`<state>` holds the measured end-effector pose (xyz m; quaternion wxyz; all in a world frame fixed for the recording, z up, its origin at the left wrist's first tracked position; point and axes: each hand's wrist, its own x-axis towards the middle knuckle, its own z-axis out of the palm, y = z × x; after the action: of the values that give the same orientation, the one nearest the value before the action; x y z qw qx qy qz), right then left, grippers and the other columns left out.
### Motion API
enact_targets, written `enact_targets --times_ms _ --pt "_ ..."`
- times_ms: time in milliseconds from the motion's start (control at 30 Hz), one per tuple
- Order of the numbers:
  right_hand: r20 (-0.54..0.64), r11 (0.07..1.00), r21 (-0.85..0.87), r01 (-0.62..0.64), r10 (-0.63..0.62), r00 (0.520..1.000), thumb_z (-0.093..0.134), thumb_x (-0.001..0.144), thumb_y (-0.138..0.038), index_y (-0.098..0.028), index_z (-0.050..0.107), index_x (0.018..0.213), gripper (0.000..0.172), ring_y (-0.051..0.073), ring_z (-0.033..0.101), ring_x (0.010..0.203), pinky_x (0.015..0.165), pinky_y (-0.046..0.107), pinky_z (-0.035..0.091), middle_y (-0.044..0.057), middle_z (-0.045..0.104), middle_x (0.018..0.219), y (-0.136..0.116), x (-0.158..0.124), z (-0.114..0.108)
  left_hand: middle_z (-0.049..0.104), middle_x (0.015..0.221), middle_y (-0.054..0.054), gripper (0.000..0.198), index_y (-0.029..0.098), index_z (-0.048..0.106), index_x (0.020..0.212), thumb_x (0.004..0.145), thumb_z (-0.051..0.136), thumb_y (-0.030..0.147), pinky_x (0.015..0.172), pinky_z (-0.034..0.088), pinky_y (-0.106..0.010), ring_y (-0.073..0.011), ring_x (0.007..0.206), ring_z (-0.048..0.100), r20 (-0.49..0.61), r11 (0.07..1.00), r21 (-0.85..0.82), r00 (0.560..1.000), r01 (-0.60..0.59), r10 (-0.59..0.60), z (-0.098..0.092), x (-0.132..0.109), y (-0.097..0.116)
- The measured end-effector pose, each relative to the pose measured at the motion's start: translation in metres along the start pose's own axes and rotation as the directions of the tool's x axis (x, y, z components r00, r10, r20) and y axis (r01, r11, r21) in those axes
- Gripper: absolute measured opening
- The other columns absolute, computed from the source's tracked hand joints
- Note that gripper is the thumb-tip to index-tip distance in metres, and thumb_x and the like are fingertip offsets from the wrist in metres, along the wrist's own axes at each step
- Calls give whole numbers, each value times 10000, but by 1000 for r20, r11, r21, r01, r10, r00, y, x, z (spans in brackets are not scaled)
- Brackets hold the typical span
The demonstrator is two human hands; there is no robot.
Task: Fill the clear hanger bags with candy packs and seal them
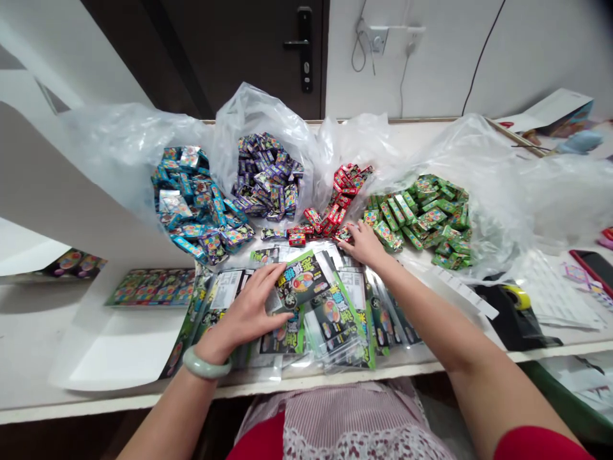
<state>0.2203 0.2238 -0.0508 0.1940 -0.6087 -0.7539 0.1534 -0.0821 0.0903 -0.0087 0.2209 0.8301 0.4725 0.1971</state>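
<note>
My left hand (251, 308), with a pale green bangle on its wrist, lies with thumb and fingers spread over a pile of flat printed packets (330, 313) in clear plastic, black with green edges. Beyond the pile, my right hand (364, 245) has its fingertips closed around a small red box (343, 235). Other red boxes (332, 218) spill from a clear bag just past it. Green boxes (433, 214) lie to the right of that hand. Purple boxes (268, 172) and blue boxes (189, 191) sit in clear bags farther left.
A white carton (119, 358) with an upright flap stands at left, holding a printed multicolour pack (152, 287). To the right are a black tape dispenser (510, 319) with yellow tape, a white strip (467, 294) and a phone (591, 268). The table's front edge (421, 369) runs close below.
</note>
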Motion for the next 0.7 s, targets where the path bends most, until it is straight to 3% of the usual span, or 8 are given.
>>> enact_targets --times_ms 100,200,267,333,400,467,700 --pt "-31 1000 -24 -13 13 999 643 830 -395 -153 633 1182 427 342 506 1206 1016 505 386 190 581 1248 0 2 12 342 1453 -122 877 278 199 1486 776 709 348 1120 327 -548 -348 1353 336 -13 1000 -9 1000 9 -9 1 -4 -3" --pt "-80 1000 2 26 -26 996 638 830 -396 -163 651 1130 380 297 523 1201 1018 445 409 171 578 1242 -3 -12 3 342 1456 -123 878 277 204 1484 773 716 331 1122 322 -550 -344 1357 329 -27 1000 -8 999 24 -24 0 -6 -5" --pt "-169 986 93 139 -122 978 661 812 -389 -177 645 1112 367 281 472 1270 1058 440 380 161 538 1305 -7 -28 -13 337 1461 -122 882 275 208 1482 768 724 324 1127 316 -549 -340 1363 321 -31 999 -16 999 33 -34 -2 -6 -6" --pt "-209 918 220 329 -285 935 683 800 -380 -209 620 1137 383 269 438 1308 1086 460 351 138 488 1375 -15 -46 -35 338 1463 -120 892 271 212 1481 759 734 327 1131 317 -543 -336 1363 324 -23 999 -35 1000 16 -17 -4 -4 -5" --pt "-120 817 310 485 -473 873 693 800 -368 -251 592 1177 407 258 422 1324 1093 478 341 106 442 1429 -25 -61 -57 339 1465 -118 901 267 217 1482 750 741 323 1134 320 -531 -329 1360 333 -3 998 -60 1000 -31 31 -6 0 -3" --pt "-3 757 332 563 -596 803 696 804 -349 -267 583 1188 408 258 401 1337 1089 494 340 95 416 1454 -35 -71 -75 337 1468 -112 897 268 219 1483 751 735 304 1140 318 -523 -319 1361 335 18 994 -79 997 -77 79 -8 3 0" --pt "271 735 255 628 -678 684 721 779 -288 -241 591 1172 417 274 434 1291 1047 516 374 124 457 1413 -51 -75 -99 339 1474 -103 932 284 215 1488 726 751 281 1148 293 -542 -319 1367 319 75 993 -57 991 -103 108 -8 -3 8"
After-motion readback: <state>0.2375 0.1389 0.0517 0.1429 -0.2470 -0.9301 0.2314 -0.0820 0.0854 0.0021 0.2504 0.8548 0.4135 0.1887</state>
